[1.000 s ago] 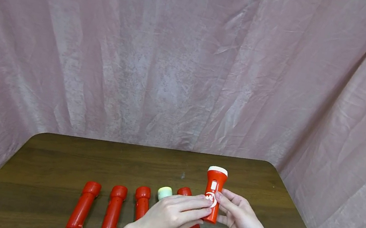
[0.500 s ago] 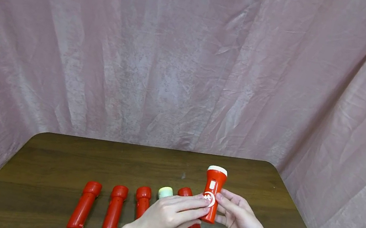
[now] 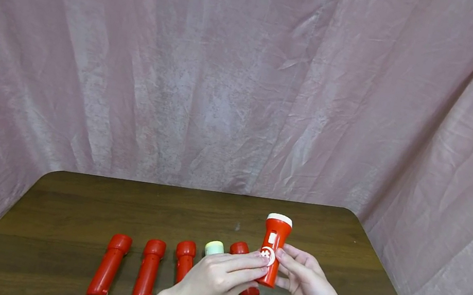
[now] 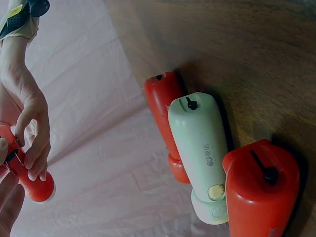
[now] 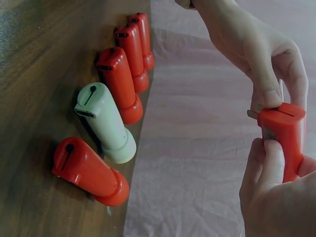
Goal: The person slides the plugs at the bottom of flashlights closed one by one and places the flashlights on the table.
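Note:
Both hands hold a red flashlight (image 3: 276, 237) with a white rim, a white switch and a round white emblem, raised over the table with its head end up. My right hand (image 3: 312, 285) grips its body from the right, thumb along the front. From the left, my left hand (image 3: 219, 278) pinches the lower body, its fingers across the emblem. In the right wrist view, metal plug prongs (image 5: 253, 114) stick out from the side near the tail, and the left thumb (image 5: 270, 96) presses at the tail end. The left wrist view shows the prongs too.
On the brown wooden table (image 3: 67, 203) a row of flashlights lies left of the held one: several red ones, such as the leftmost red flashlight (image 3: 109, 267), and a pale green flashlight (image 5: 106, 121). Pink curtains (image 3: 227, 88) hang behind and at the sides.
The held flashlight and both hands have shifted slightly left, and the flashlight has turned a little. Both hands keep their grip. The flashlights on the table stay put.

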The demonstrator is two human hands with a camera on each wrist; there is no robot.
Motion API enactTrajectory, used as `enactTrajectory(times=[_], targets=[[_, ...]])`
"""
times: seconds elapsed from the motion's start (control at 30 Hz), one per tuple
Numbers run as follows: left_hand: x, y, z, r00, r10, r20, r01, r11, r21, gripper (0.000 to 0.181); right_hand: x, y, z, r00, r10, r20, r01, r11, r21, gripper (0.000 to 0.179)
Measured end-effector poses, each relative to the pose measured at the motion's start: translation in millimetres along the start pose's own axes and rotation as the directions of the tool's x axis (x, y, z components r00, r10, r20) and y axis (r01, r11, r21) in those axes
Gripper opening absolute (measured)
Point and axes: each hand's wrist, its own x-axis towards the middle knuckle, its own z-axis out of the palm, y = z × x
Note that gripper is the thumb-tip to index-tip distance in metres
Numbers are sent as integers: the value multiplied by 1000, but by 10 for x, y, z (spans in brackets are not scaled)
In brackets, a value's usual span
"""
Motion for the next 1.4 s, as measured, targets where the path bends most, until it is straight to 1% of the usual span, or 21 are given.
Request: enactTrajectory(times=[0.23,0.4,0.7,0.93,1.1,1.17,1.27,1.4], targets=[[-4,4,6,1000,-2,-12,2,1000,13,46,-2,-1,22,1000,5,-25,-6,1000,-16,30],[-11,5,8,1000,-11,-19,12,1000,16,48,5,4,29,1000,1,-27,-1,1000,-10,30],[16,26,38,996,-76,-43,76,997,-6,50,21,6,31,999,-10,-33,10,1000,6,30],[13,28,45,996,-79,-48,80,997,4,50,22,12,31,999,-8,-41,9,1000,6,30],[2,23,47,994,-91,-59,91,996,-12,46,41,20,37,999,-12,-39,12,1000,3,30],[-4,21,49,992,-107,-64,105,994,-37,46,46,24,43,999,-10,-38,11,1000,3,30],[-16,21,52,986,-151,-71,142,983,-115,46,50,22,56,1000,-7,-28,7,1000,16,30],[-30,26,47,971,-228,-76,204,949,-238,48,48,10,75,1000,-5,-10,5,999,44,33]])
